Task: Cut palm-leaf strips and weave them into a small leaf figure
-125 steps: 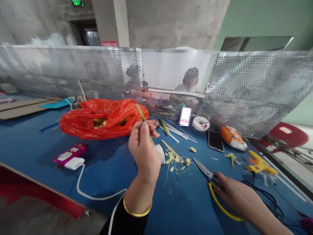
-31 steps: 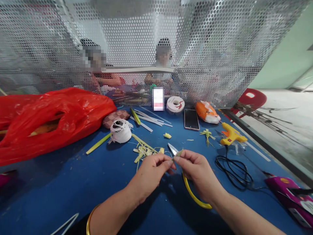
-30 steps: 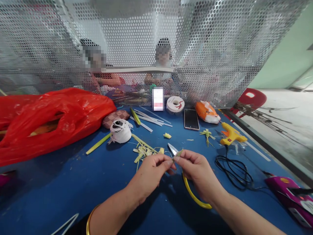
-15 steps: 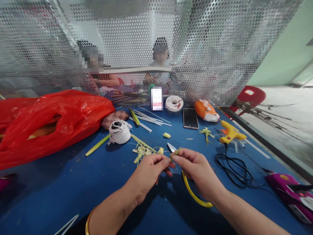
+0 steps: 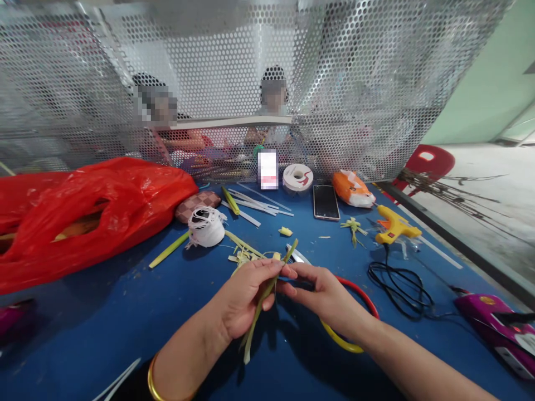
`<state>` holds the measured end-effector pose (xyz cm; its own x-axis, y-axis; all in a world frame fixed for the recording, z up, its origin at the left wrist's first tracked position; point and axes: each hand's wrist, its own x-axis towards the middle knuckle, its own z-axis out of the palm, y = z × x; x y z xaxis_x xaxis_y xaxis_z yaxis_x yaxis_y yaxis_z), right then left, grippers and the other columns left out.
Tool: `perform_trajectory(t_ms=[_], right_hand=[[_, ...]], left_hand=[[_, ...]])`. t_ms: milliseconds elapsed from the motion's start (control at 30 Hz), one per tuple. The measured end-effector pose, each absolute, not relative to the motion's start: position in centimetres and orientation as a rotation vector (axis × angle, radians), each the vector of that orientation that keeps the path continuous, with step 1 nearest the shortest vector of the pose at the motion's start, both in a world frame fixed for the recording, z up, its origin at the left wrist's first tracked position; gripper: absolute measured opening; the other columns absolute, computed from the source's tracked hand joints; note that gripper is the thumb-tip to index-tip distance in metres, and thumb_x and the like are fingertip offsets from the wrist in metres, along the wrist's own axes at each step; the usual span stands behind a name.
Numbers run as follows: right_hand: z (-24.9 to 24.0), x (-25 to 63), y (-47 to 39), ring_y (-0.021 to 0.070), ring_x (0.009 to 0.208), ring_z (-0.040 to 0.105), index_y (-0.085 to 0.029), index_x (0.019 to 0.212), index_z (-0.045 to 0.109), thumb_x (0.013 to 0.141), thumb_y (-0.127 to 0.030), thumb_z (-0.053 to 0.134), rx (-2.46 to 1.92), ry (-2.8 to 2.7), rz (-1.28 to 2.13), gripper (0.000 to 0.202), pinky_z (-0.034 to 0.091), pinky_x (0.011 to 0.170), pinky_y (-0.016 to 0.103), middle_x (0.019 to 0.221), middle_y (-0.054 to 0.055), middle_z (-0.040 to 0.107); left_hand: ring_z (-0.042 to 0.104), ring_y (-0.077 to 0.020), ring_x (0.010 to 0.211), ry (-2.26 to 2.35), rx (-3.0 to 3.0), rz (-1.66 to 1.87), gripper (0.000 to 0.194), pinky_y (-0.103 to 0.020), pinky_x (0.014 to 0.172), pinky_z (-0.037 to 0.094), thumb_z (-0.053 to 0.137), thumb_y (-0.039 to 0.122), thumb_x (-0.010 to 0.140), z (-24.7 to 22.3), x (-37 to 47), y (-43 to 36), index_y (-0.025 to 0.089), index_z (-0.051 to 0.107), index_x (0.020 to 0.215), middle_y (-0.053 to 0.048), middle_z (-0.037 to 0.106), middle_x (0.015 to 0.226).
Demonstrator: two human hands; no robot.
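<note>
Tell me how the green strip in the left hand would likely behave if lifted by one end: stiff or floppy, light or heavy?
The strip is probably light, being thin and narrow. It seems springy rather than limp: its near end runs almost straight past the left hand. It may split lengthwise, as that end looks forked.

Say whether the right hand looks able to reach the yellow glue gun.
Probably yes: nothing covers the glue gun, and its low-lying black cord shouldn't block the right hand.
</note>
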<state>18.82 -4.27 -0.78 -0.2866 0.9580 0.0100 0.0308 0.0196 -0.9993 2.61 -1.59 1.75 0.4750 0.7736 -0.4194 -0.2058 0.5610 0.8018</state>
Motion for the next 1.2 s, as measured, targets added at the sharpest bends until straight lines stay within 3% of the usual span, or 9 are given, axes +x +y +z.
perform_trajectory(t_ms=[167, 300, 567, 767, 933, 1067, 1200], right_hand=[[-1.6, 18.5, -4.4, 0.0188, 0.090, 0.057, -0.020, 0.079, 0.068, 0.084, -0.022, 0.061, -1.081, -1.476, 1.286, 0.009, 0.041, 0.086, 0.029, 0.087, 0.001, 0.065], [-1.5, 19.1, -4.1, 0.0144, 0.069, 0.051, -0.018, 0.065, 0.061, 0.089, -0.037, 0.056, -1.170, -1.512, 1.290, 0.032, 0.038, 0.068, 0.025, 0.067, -0.001, 0.058], [0.2, 20.3, -3.7, 0.0111, 0.048, 0.049, -0.018, 0.071, 0.062, 0.080, -0.055, 0.064, -1.171, -1.224, 1.457, 0.038, 0.043, 0.058, 0.027, 0.051, -0.005, 0.049], [0.2, 20.4, -3.9, 0.0055, 0.040, 0.024, -0.018, 0.075, 0.061, 0.076, -0.056, 0.067, -1.148, -1.084, 1.559, 0.039, 0.033, 0.045, 0.022, 0.045, -0.012, 0.028], [0.1, 21.2, -3.7, 0.0068, 0.042, 0.039, -0.017, 0.085, 0.069, 0.074, -0.041, 0.073, -1.286, -1.446, 1.571, 0.026, 0.030, 0.043, 0.022, 0.054, -0.006, 0.048], [0.3, 21.5, -3.7, 0.0078, 0.044, 0.038, -0.017, 0.067, 0.065, 0.080, -0.036, 0.065, -1.300, -1.591, 1.431, 0.023, 0.028, 0.045, 0.022, 0.050, -0.005, 0.045], [0.8, 21.5, -3.7, 0.0102, 0.051, 0.042, -0.019, 0.065, 0.062, 0.081, -0.039, 0.064, -1.294, -1.478, 1.223, 0.026, 0.032, 0.051, 0.024, 0.053, -0.004, 0.047]], left_hand=[[0.066, -0.0119, 0.065, 0.777, 0.695, 0.580, 0.019, -0.015, 0.034, 0.024, 0.069, 0.028, 0.078, 1.6, 2.5, -1.7, 0.010, 0.068, 0.074, -0.012, 0.069, 0.088], [0.066, -0.0124, 0.066, 0.777, 0.706, 0.624, 0.019, -0.015, 0.035, 0.025, 0.069, 0.029, 0.078, 1.6, 2.6, -1.6, 0.010, 0.067, 0.072, -0.011, 0.069, 0.082], [0.065, -0.0097, 0.064, 0.867, 0.784, 0.716, 0.015, -0.015, 0.037, 0.026, 0.065, 0.026, 0.080, 1.5, 2.7, -1.3, 0.012, 0.068, 0.078, -0.011, 0.070, 0.100], [0.066, -0.0104, 0.066, 0.894, 0.790, 0.718, 0.018, -0.016, 0.038, 0.025, 0.066, 0.029, 0.081, 1.2, 2.8, -1.2, 0.012, 0.069, 0.080, -0.011, 0.069, 0.102], [0.066, -0.0103, 0.066, 0.887, 0.797, 0.708, 0.017, -0.015, 0.038, 0.027, 0.066, 0.029, 0.080, 0.9, 2.7, -1.1, 0.012, 0.068, 0.077, -0.010, 0.070, 0.098], [0.066, -0.0103, 0.066, 0.903, 0.822, 0.703, 0.018, -0.016, 0.039, 0.027, 0.065, 0.030, 0.082, 0.9, 2.6, -1.1, 0.013, 0.069, 0.078, -0.009, 0.070, 0.097], [0.066, -0.0104, 0.066, 0.930, 0.817, 0.713, 0.017, -0.016, 0.039, 0.026, 0.065, 0.030, 0.081, 0.9, 2.7, -1.1, 0.013, 0.067, 0.079, -0.010, 0.070, 0.101]])
